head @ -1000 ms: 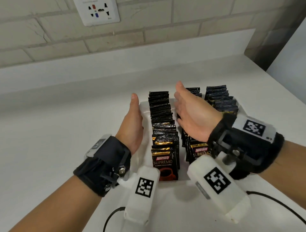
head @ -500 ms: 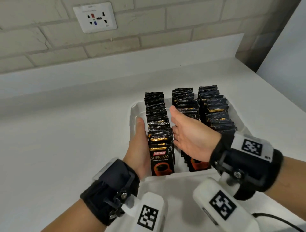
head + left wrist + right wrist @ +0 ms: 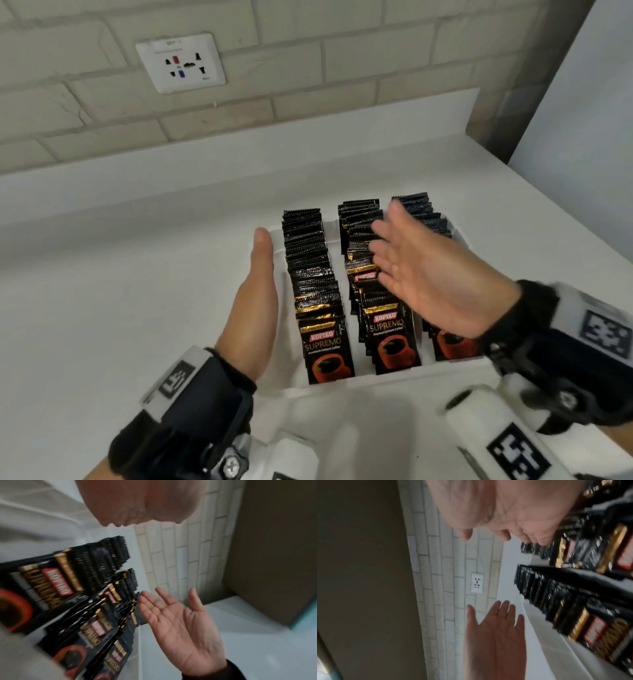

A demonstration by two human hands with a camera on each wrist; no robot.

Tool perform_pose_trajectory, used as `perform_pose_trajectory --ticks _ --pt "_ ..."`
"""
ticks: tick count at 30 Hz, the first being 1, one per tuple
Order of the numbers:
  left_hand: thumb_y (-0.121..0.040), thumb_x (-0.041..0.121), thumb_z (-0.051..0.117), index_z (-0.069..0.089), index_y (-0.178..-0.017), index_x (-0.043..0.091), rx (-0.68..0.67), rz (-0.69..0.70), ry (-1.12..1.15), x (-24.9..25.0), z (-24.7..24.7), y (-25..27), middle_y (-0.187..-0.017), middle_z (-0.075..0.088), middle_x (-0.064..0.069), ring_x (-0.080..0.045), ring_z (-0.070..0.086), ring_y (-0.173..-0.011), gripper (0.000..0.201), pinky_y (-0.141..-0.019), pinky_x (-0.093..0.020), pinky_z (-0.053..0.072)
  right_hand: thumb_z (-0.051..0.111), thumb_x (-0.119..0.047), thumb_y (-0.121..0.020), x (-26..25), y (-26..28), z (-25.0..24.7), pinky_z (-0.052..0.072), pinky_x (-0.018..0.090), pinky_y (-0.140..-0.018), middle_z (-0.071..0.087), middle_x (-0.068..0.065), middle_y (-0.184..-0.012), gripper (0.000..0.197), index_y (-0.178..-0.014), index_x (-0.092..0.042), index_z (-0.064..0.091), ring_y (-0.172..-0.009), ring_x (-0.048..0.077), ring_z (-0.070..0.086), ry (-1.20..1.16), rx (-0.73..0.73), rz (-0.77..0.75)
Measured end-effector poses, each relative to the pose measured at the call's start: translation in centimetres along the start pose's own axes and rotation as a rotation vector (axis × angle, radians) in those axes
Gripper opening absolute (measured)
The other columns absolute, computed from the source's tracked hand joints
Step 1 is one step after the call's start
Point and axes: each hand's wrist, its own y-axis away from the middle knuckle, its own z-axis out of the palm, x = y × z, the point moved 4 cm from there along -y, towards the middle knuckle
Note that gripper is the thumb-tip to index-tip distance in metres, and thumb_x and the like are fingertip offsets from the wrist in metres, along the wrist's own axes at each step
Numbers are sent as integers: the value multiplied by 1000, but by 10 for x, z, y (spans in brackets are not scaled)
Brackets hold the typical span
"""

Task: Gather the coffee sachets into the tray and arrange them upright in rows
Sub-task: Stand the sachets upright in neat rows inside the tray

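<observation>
Inside the white tray (image 3: pixel 460 236), coffee sachets (image 3: pixel 313 274) stand upright in three rows. Your left hand (image 3: pixel 253 308) lies flat along the tray's left wall, holding nothing; your right hand (image 3: pixel 428 274) hovers spread-fingered above the right rows.

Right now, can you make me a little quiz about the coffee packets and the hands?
1. How many rows of sachets stand in the tray?
2. True or false: the right hand grips a sachet.
3. Where is the left hand? A) inside the middle row B) at the tray's left side C) on the socket

Key:
1. Three
2. False; it is open, above the rows.
3. B
</observation>
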Motion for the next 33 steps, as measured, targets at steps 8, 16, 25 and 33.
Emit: perform_pose_trajectory --ticks 8,16,25,33 --pt "-95 54 20 30 -139 -4 -58 35 17 39 54 -18 -143 38 -17 -34 39 -126 73 -101 -38 37 35 -55 -90 -16 -13 -41 16 33 -114 16 10 -154 74 -147 -12 14 -142 20 15 -101 165 -55" --pt "-97 54 22 28 -144 13 -35 -132 41 20 83 -51 -143 38 -2 -15 37 -132 63 -102 -24 26 34 -53 -92 -7 -32 -39 15 36 -116 12 14 -154 71 -147 -12 14 -142 23 14 -88 159 -2" --pt "-98 51 24 62 -82 14 16 -183 84 13 87 -67 -81 66 -6 -19 64 -73 55 -73 -31 51 32 -47 -96 -4 -47 -43 24 27 -108 46 -2 -129 57 -140 -11 31 -128 12 39 -59 154 22" --pt "-96 54 25 60 -114 3 72 -231 159 7 88 -83 -102 68 -18 -30 67 -88 65 -83 -40 53 31 -47 -97 -1 -58 -45 30 29 -103 40 -17 -104 48 -129 -13 42 -103 5 51 -71 181 112"
